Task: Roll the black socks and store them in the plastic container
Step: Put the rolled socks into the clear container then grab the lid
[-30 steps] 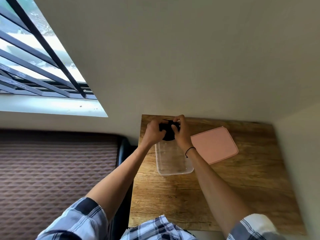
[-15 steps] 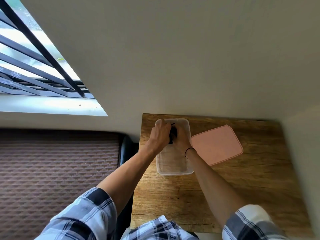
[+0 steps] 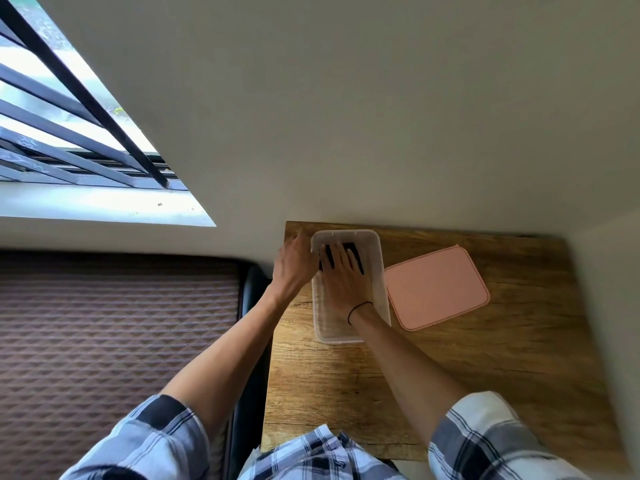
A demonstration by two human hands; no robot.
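Note:
A clear plastic container (image 3: 377, 261) stands on the wooden table (image 3: 485, 358), near its far left corner. Rolled black socks (image 3: 355, 252) lie at the far end inside it. My right hand (image 3: 341, 277) is inside the container, its fingers spread flat on top of the socks, which show only between the fingers. My left hand (image 3: 294, 266) rests against the outside of the container's left wall, fingers curled around the rim.
A pink lid (image 3: 436, 287) lies flat on the table just right of the container. A wall runs along the table's far edge. Left of the table are a dark quilted mattress (image 3: 114, 341) and a barred window (image 3: 69, 133).
Both hands carried the rolled socks from above the container's far rim down into it. My right hand now presses them flat; my left hand has shifted to the container's left wall.

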